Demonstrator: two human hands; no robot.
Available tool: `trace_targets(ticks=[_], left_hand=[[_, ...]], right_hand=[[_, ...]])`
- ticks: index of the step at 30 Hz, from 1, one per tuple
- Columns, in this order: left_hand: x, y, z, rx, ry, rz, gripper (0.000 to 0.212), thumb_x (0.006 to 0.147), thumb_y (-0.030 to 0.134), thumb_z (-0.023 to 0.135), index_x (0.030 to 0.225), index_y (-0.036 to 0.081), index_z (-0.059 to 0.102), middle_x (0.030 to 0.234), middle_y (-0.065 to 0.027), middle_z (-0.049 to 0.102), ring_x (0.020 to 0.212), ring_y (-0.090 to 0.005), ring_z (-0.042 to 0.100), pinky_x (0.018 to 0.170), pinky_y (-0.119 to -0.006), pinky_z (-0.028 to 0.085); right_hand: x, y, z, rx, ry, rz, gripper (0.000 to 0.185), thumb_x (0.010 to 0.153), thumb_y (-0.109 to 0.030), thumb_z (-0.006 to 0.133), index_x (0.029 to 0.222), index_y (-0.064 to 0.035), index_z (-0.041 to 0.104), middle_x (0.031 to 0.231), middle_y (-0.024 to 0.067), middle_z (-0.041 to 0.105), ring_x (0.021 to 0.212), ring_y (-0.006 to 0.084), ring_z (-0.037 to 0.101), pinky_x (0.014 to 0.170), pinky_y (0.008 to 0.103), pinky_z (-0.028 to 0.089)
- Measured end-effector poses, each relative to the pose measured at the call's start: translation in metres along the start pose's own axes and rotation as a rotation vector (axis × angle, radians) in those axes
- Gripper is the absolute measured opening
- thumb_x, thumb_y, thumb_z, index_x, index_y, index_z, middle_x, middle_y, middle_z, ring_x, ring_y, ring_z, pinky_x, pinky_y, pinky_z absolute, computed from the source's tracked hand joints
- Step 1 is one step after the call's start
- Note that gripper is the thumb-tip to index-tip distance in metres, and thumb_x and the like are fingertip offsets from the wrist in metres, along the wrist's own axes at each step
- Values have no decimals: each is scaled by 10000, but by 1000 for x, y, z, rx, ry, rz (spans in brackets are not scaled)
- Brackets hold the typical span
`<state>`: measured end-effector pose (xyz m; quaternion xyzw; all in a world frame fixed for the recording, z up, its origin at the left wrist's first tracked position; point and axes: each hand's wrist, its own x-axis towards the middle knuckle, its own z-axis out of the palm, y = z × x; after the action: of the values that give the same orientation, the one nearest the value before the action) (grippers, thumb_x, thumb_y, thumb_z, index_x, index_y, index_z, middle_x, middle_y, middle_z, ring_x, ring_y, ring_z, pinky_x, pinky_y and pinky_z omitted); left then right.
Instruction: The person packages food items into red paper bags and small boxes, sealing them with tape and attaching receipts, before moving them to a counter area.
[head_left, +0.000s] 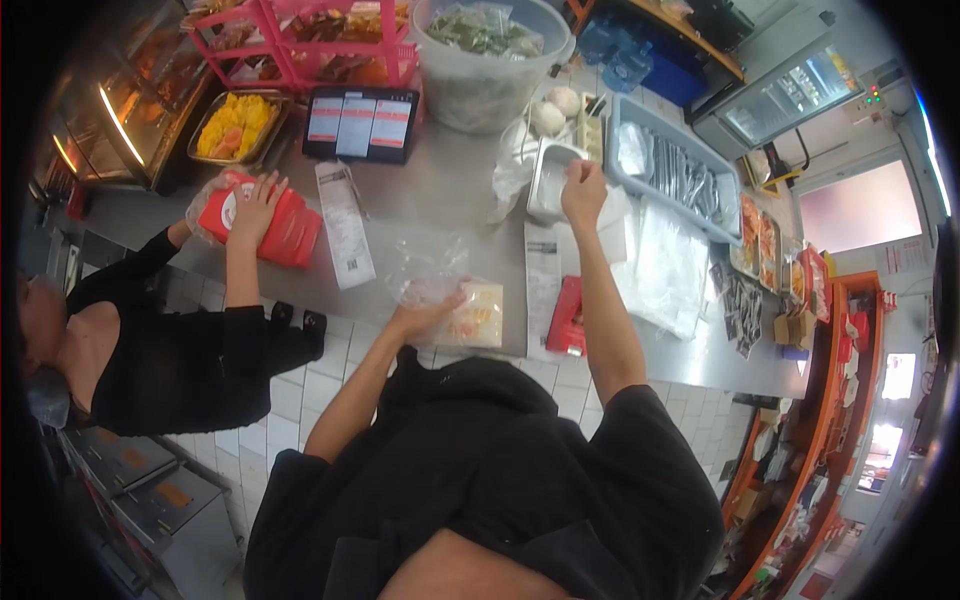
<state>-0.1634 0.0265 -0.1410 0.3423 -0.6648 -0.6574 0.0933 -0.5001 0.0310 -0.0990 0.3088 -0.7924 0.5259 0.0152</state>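
Observation:
My left hand (427, 313) grips a pale printed packet (482, 311) in a clear plastic bag (435, 262). The bag's loose top stands up above my fingers, over the counter's front edge. Further off and to the right, my right hand (583, 193) is raised over a metal container (545, 180), its fingers curled together. Whether they pinch anything small is hidden. Below my right forearm lies a red packet (566, 315) on the counter, partly covered by the arm. A long printed slip (541, 285) rests beside it.
At left a co-worker's hands (251, 210) hold a red bag (292, 232). A tablet (360, 126), another paper slip (345, 225) and a large plastic tub (487, 90) occupy the steel counter (442, 191). A grey-blue crate (675, 165) and clear plastic bags (667, 270) lie right.

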Motion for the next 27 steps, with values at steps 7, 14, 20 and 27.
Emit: trace_targets(ticks=[7,14,20,27], left_hand=[[-8,-17,-7,-97,-107,38,384,995,393,602,1119,47,710,1062,-67,723,999,-171,638,919,-331,493],[-8,-1,-6,52,12,112,346,968,365,640,1011,38,741,965,-49,739,933,-185,657,890,-347,495],[-9,-1,6,15,73,184,319,954,362,647,938,63,758,929,-50,739,907,-205,654,870,-365,495],[-8,-3,5,37,94,150,296,939,339,668,936,55,752,902,-49,740,884,-188,657,853,-356,497]], right_hand=[[-26,-4,-24,-97,-252,-73,223,915,-167,639,1047,11,668,962,168,721,803,279,697,713,356,561],[20,27,36,-772,-458,-48,309,820,-278,762,997,-30,711,1045,199,716,976,349,705,818,443,571],[29,35,18,-668,-437,137,343,828,-309,778,973,-7,703,1002,221,720,999,373,697,826,448,570],[12,22,17,-785,-524,-74,353,807,-289,763,925,41,716,963,266,714,954,389,706,839,450,570]])
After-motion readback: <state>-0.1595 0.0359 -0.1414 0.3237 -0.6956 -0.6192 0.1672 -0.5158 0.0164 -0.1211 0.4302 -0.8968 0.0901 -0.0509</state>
